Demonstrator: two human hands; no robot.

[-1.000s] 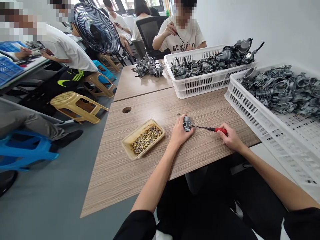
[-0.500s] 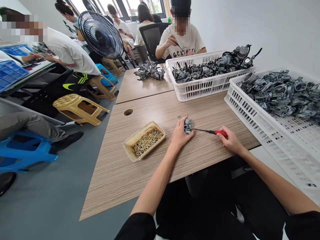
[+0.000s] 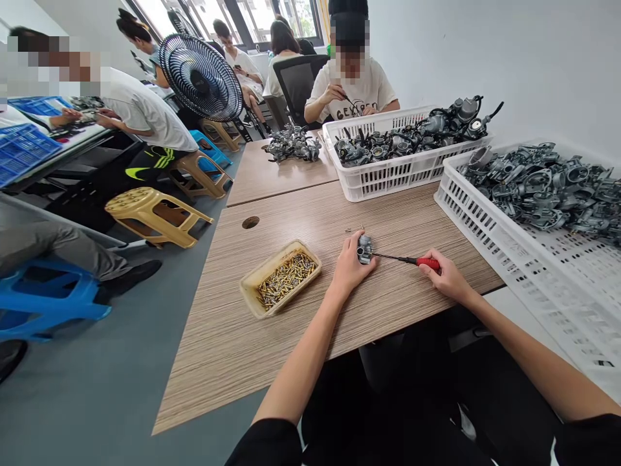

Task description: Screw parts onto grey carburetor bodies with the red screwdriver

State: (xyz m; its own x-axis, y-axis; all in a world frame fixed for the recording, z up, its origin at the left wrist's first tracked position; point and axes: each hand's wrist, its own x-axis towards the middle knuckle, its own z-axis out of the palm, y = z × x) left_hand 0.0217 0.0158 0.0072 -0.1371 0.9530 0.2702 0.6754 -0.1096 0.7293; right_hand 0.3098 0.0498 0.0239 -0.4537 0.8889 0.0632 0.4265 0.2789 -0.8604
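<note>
A small grey metal carburetor body (image 3: pixel 365 248) rests on the wooden table, and my left hand (image 3: pixel 350 264) is closed around its left side. My right hand (image 3: pixel 444 275) grips the red handle of a screwdriver (image 3: pixel 402 259). The screwdriver lies almost level, its dark shaft pointing left with the tip at the carburetor body's right side. Whether the tip sits in a screw is too small to tell. A couple of tiny metal pieces (image 3: pixel 348 230) lie just beyond my left hand. To its left stands a yellowed plastic tub (image 3: pixel 252 305) holding many small brass-coloured parts.
A white crate (image 3: pixel 356 189) of carburetors stands at the table's far side, and another white crate (image 3: pixel 521 249) of metal bodies is on the right. More carburetors (image 3: pixel 294 144) are heaped at the back left. Across the table sits a person (image 3: pixel 356 90) holding a tool.
The view has shifted slightly, so the scene sits a little lower. My hands, the carburetor body and the screwdriver keep nearly the same positions relative to each other.
</note>
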